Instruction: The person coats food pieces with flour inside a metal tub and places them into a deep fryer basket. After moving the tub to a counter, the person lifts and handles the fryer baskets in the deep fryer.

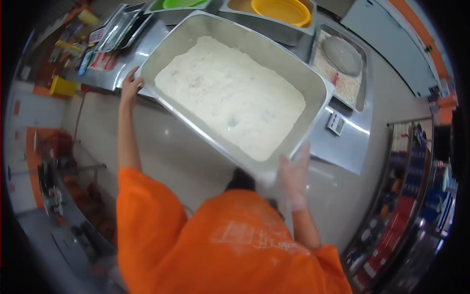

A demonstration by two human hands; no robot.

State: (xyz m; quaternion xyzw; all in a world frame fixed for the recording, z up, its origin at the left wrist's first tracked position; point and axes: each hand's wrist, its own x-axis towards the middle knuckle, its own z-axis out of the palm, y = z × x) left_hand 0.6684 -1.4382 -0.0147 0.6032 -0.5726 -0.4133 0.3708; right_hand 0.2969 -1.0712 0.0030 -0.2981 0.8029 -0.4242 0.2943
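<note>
A large, deep metal pan (313,81) is held in front of me at a slant, its near side out past the table edge. White, flour-like powder (235,93) covers its bottom, with a few darker patches showing through. At the far left corner, my left hand (131,87) is closed on the rim. A clear plastic glove covers my right hand (294,179), which grips the near right corner and is slightly blurred; some of its fingers are hidden by the pan.
Behind the pan, a metal table (345,147) carries a small white digital device (335,123) and a tray of pale crumbs (320,61) with a round sieve (342,55). Yellow bowls (281,11) and a green bowl (181,3) sit in metal containers. Stocked shelves (401,206) stand at right.
</note>
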